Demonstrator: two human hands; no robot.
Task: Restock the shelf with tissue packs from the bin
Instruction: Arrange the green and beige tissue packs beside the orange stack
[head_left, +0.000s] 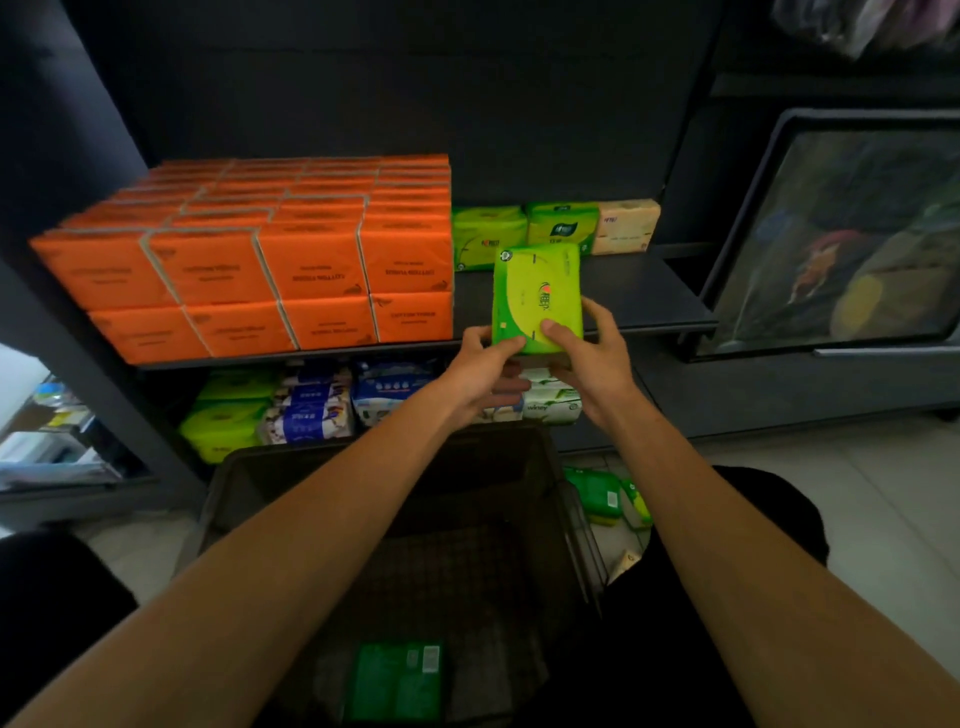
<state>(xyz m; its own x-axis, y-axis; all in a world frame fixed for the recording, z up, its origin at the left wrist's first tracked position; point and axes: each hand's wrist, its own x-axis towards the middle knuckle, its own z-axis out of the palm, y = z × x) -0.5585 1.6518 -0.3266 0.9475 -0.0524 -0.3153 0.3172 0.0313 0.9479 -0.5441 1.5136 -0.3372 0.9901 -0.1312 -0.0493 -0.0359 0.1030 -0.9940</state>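
A green tissue pack (535, 291) is held upright just in front of the dark shelf (623, 291). My left hand (483, 374) grips its lower left corner and my right hand (587, 358) grips its lower right corner, thumbs on its front face. Behind it on the shelf stand two green packs (485, 234) and a beige pack (626, 224). Below my arms is the dark bin (244, 488), with a dark green pack (397, 680) lying at its bottom.
Orange tissue boxes (260, 260) fill the shelf's left part in stacked rows. The lower shelf holds green, blue-white and white packs (306, 405). Green packs (605, 493) lie on the floor right of the bin. A dark framed panel (831, 239) stands at the right.
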